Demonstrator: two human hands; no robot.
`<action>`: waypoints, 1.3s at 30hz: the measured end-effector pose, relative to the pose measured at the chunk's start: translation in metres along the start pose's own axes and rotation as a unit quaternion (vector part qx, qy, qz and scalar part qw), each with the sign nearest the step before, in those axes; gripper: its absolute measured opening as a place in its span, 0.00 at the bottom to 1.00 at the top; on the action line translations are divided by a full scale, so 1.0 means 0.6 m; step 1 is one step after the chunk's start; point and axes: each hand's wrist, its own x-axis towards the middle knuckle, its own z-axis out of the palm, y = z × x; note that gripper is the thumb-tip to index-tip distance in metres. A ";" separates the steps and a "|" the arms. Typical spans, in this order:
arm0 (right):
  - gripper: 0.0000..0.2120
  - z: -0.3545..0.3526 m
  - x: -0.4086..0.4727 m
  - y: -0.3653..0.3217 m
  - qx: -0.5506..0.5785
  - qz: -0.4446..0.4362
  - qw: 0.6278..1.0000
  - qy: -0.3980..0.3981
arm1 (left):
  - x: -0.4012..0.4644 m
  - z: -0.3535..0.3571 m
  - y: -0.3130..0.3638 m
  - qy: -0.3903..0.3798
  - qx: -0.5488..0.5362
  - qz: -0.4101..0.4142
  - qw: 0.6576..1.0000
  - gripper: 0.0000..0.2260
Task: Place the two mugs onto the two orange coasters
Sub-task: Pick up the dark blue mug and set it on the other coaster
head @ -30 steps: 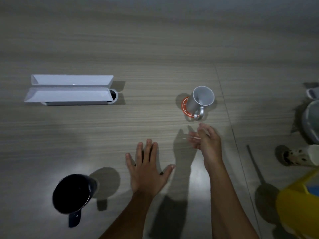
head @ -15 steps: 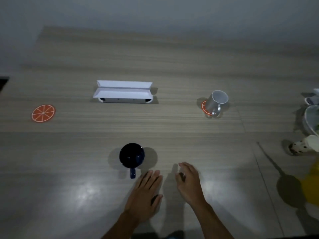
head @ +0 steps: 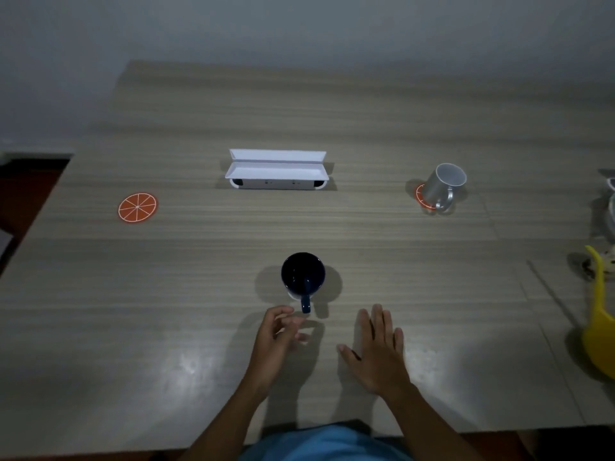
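Observation:
A dark blue mug (head: 303,276) stands upright on the wooden table (head: 332,111), its handle pointing toward me. My left hand (head: 278,341) hovers just below the handle with fingers curled and apart, holding nothing. My right hand (head: 377,349) lies flat and open on the table to the right. A silver mug (head: 444,186) stands on one orange coaster (head: 421,196) at the right, covering most of it. The second orange coaster (head: 137,207) lies bare at the far left.
A white open box (head: 278,169) stands at the back centre. A yellow object (head: 600,331) and pale dishes (head: 610,214) crowd the right edge. The table's left edge (head: 36,207) drops off beside the bare coaster.
The view has pulled back and shifted left, bringing the left coaster and blue mug toward the middle. My left hand has curled and moved up to the blue mug's handle; my right hand has flattened.

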 end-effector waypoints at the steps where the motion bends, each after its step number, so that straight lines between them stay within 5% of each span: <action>1: 0.45 -0.001 0.000 -0.001 0.001 0.004 1.000 -0.006 | 0.002 0.000 0.008 -0.013 -0.013 -0.017 1.000 0.07; 16: 0.44 -0.011 -0.003 -0.021 0.033 0.038 0.998 -0.044 | 0.026 0.032 0.045 -0.097 -0.110 -0.146 0.978 0.18; 22: 0.37 -0.009 -0.013 -0.051 0.070 0.023 0.997 0.020 | 0.039 0.022 0.049 -0.013 -0.105 -0.082 0.991 0.19; 28: 0.37 0.010 0.004 -0.120 -0.006 -0.065 0.998 -0.006 | 0.036 -0.034 0.048 0.025 -0.079 -0.042 0.996 0.23; 36: 0.40 0.033 0.035 -0.201 -0.043 0.022 0.998 0.026 | 0.061 -0.171 0.059 0.121 -0.135 0.033 0.983 0.18; 39: 0.41 0.038 0.044 -0.223 -0.068 -0.024 0.995 0.072 | 0.085 -0.223 0.073 0.140 -0.132 0.054 0.980 0.20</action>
